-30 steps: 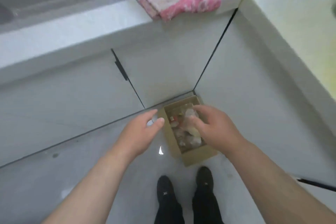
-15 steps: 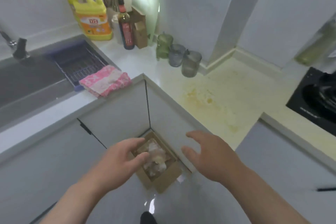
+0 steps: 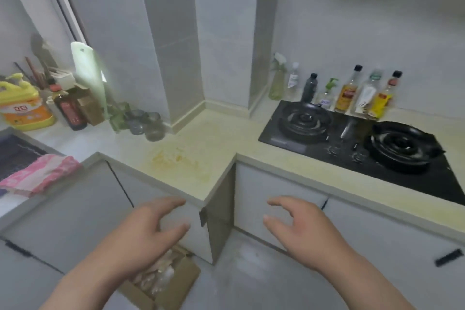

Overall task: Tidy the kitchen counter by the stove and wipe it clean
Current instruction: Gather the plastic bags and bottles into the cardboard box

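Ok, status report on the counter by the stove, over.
Both empty: left hand, right hand open. Unwiped counter, yellow stain near its front corner. Far left, pink cloth lies unheld. Behind the stain, glass jars.

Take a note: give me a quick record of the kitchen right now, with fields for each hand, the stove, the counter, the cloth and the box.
left hand: open, empty, over the brown cardboard box on the floor
right hand: open, empty, before a grey cabinet door
stove: black two-burner gas hob, row of bottles behind it
counter: cream worktop with a yellow stain left of the hob, not yet wiped
cloth: pink and white towel at the worktop's left edge, untouched
box contents: crumpled pale waste
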`<act>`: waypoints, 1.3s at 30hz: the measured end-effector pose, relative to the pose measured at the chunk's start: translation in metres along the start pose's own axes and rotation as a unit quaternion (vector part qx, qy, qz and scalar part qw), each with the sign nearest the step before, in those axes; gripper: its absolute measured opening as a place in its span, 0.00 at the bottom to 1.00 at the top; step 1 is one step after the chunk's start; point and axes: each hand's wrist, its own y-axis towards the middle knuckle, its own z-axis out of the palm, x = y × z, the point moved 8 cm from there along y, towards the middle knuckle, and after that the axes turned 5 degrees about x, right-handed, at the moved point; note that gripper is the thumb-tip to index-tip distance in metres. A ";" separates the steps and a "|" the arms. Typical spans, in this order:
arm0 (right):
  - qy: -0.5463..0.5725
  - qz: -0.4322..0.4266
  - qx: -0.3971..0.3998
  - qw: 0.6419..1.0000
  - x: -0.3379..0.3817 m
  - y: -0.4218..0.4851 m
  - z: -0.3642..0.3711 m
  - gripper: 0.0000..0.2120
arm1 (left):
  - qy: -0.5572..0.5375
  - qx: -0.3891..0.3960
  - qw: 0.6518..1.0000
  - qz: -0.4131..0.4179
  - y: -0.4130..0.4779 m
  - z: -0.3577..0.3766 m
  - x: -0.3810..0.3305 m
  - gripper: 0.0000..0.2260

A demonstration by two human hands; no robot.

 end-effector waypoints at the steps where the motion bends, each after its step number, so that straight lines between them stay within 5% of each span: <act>1: 0.004 0.014 -0.012 1.000 -0.018 -0.016 -0.014 0.22 | 0.004 -0.001 1.000 0.017 -0.001 0.007 -0.022 0.21; 7: 0.009 0.086 -0.104 0.991 -0.106 -0.110 -0.099 0.21 | -0.001 0.021 0.991 0.130 0.002 0.060 -0.157 0.14; 19: 0.035 0.200 -0.247 0.948 -0.214 -0.235 -0.206 0.19 | -0.007 0.055 0.950 0.307 0.021 0.142 -0.361 0.20; 39: 0.012 0.323 -0.233 0.917 -0.415 -0.146 -0.377 0.20 | -0.044 0.119 0.938 0.321 0.236 0.271 -0.541 0.20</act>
